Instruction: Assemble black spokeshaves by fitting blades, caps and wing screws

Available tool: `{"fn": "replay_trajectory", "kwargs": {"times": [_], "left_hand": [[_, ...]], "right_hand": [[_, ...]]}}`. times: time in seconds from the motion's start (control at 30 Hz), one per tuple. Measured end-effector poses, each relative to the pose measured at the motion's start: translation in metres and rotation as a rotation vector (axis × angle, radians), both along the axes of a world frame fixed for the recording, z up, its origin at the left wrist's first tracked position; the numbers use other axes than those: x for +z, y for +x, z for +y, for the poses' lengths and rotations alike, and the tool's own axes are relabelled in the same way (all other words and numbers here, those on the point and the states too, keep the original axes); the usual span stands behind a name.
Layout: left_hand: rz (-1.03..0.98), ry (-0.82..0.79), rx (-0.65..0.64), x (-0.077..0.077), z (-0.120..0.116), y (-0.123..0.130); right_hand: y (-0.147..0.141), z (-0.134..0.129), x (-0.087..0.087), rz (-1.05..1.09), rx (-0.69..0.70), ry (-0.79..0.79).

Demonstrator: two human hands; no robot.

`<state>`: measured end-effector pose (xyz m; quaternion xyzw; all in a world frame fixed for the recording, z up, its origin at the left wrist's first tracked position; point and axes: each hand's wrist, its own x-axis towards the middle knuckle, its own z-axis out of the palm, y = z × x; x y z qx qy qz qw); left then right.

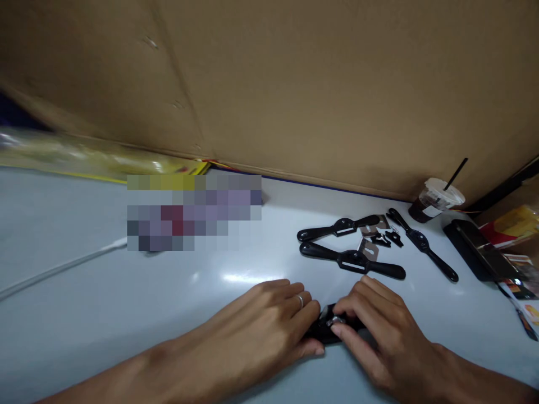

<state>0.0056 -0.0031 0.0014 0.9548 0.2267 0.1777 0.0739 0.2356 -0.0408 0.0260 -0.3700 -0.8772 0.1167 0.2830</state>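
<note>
My left hand point(280, 314), a ring on one finger, is closed round one end of a black spokeshave point(324, 331) low over the table. With thumb and forefinger, my right hand point(379, 325) pinches a small silver screw point(336, 320) at the middle of that tool. The spokeshave's far end is hidden behind my right hand. Beyond my hands lie a spokeshave body point(351, 262), a second one point(339, 228) behind it, and a third point(421, 242) to the right. Between them are flat metal blades point(370, 249) and small black cap pieces point(394, 238).
A plastic cup point(435, 199) with dark drink and a black straw stands at the back right. Near it lies a black case point(469, 249). A white cable point(63, 268) runs across the left. Pixelation hides something at centre left. A cardboard wall point(295, 84) closes off the back.
</note>
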Motion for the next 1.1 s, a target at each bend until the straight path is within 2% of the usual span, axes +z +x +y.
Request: {"fn": "replay_trajectory", "kwargs": {"times": [0.23, 0.4, 0.47, 0.67, 0.8, 0.9, 0.97, 1.1], "left_hand": [[-0.016, 0.007, -0.002, 0.001, -0.001, -0.001], [-0.012, 0.022, 0.002, 0.0, -0.001, -0.001], [-0.014, 0.029, 0.004, 0.0, -0.001, 0.0], [-0.007, 0.012, -0.009, 0.002, 0.0, 0.0], [0.012, -0.013, 0.001, 0.005, -0.001, 0.001], [0.038, -0.017, 0.007, 0.006, -0.001, 0.001], [0.06, -0.006, 0.005, 0.007, -0.001, 0.001], [0.053, 0.053, 0.007, 0.005, 0.0, 0.0]], "right_hand": [[0.003, 0.0, 0.0, -0.054, 0.054, -0.08], [0.007, 0.007, 0.0, -0.027, -0.01, -0.287], [0.01, 0.009, 0.001, -0.056, -0.012, -0.311], [0.007, 0.011, 0.002, -0.249, 0.024, -0.217], [0.003, 0.012, -0.004, -0.304, 0.044, 0.066], [0.004, 0.015, -0.007, -0.208, 0.047, 0.251], [0.008, 0.019, -0.007, -0.129, 0.002, 0.243], [0.021, 0.033, -0.008, -0.136, -0.182, 0.085]]}}
